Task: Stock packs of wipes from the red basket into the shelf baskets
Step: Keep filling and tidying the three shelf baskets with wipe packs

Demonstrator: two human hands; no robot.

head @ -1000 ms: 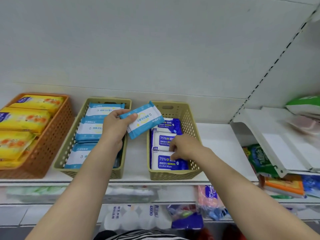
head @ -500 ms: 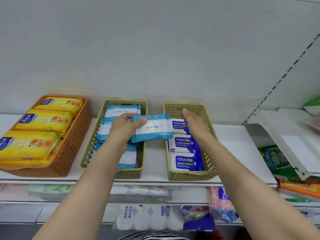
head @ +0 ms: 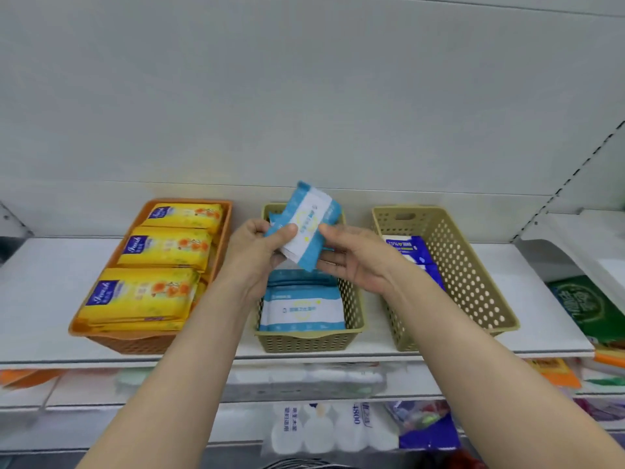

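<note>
Now both my hands hold one light blue pack of wipes point(head: 306, 228) up over the middle tan basket point(head: 353, 309): my left hand point(head: 257, 252) pinches its left end with thumb and fingers, and my right hand point(head: 355, 258) grips its right side. More blue packs point(head: 301, 308) lie inside that basket. Left of it sits an orange basket point(head: 111, 336) with yellow packs point(head: 142, 299), and right of it a tan basket point(head: 473, 282) with dark blue packs point(head: 411, 248).

Bright, even, diffuse light is washing over the white metal shelf point(head: 50, 299).

Shadows are staying faint, the wide-angle lens is bending the shelf edges, and the clear plastic-wrapped white rolls point(head: 324, 431) below are looking soft, with blur smearing the frame's lower corners.
</note>
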